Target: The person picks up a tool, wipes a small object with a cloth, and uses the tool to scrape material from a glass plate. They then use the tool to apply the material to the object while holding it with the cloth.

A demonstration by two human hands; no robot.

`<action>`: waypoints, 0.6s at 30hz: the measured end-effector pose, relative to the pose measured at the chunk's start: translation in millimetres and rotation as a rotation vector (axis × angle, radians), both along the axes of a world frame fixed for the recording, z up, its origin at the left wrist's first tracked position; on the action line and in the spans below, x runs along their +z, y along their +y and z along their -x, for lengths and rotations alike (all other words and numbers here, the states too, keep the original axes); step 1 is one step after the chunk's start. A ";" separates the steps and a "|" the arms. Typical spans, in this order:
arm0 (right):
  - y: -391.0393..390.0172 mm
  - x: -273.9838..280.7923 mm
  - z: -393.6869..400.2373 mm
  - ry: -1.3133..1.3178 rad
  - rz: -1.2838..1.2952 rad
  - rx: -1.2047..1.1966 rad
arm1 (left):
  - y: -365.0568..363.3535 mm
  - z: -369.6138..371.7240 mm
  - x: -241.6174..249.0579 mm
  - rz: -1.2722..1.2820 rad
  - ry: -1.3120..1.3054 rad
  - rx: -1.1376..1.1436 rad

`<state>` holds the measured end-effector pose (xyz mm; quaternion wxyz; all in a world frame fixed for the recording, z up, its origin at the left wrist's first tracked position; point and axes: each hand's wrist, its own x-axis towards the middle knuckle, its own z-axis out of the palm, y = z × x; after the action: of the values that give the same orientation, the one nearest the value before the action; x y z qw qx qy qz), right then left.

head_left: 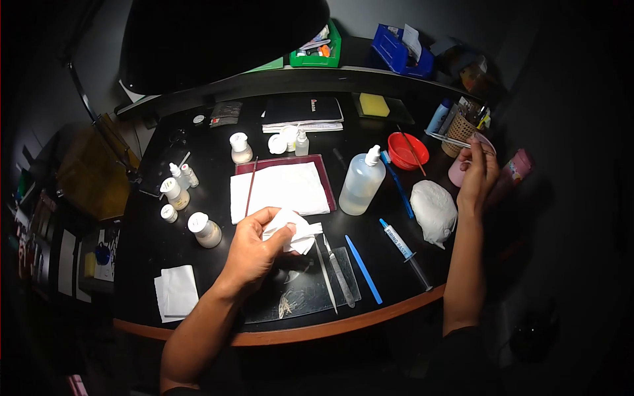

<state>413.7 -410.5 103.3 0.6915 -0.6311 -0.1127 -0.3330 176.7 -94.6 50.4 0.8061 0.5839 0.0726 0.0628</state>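
Observation:
My left hand [253,243] is closed around a folded white tissue [300,232], above the front of the desk. Raised at the right, my right hand [478,177] grips thin metal tweezers [449,139], whose tips point left toward the pen basket. Partly behind that hand is a pink cup [457,173]. Beneath the left hand lies a glass plate [300,302], with a slim white pointed tool [326,277] and a metal knife-like tool [341,277] on it. A brush [251,188] rests across a white cloth [284,188] on a maroon tray [322,173].
A clear squeeze bottle [360,188], red bowl [400,150], white lump [434,212], firing paste syringe [399,243] and blue stick [363,269] are around the middle and right. Several small jars [204,229] stand left. A black lamp [224,39] hangs overhead.

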 end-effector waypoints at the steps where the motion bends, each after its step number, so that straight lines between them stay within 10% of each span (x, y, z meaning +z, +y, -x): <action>1: 3.3 6.4 10.2 -0.031 -0.055 0.044 | -0.7 -0.5 -1.1 -0.006 -0.011 0.000; 10: 61.5 -6.2 110.9 0.163 -0.025 0.823 | -3.5 3.8 6.2 -0.043 0.049 -0.088; 18: 84.2 -36.4 116.3 0.182 0.220 0.946 | -0.1 6.3 8.5 -0.060 0.048 -0.161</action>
<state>297.5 -326.3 66.9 0.7033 -0.6063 -0.3607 0.0878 170.4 -94.7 58.8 0.7887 0.6131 0.0428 -0.0141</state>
